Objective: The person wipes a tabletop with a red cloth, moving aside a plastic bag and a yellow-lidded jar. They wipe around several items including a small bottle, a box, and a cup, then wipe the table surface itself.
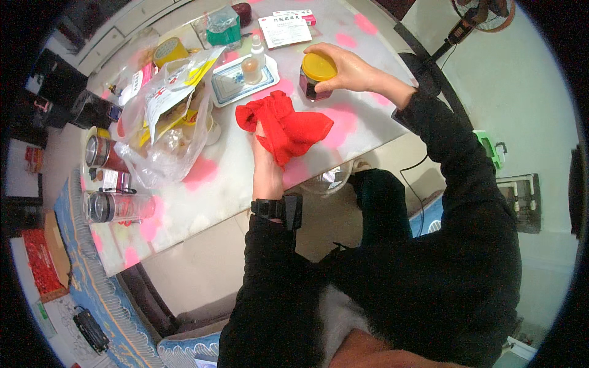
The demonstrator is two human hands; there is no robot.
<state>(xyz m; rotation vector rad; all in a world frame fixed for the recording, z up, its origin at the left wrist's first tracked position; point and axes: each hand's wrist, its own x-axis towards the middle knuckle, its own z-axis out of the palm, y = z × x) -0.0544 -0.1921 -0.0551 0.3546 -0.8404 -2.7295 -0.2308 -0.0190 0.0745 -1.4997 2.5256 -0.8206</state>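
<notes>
My right hand is wrapped around a dark jar with a yellow lid, near the right side of the table. A red cloth is bunched over my left hand, whose fingers are mostly hidden beneath it. The cloth is just left of and in front of the jar, apart from it. Behind the cloth, a blue-patterned white tray carries a white spray bottle and a small translucent container.
A clear plastic bag holding packets fills the table's left part. Glass bottles lie at the left edge. Medicine boxes, a teal box and a tape roll are at the back. A fan stands beyond the right edge.
</notes>
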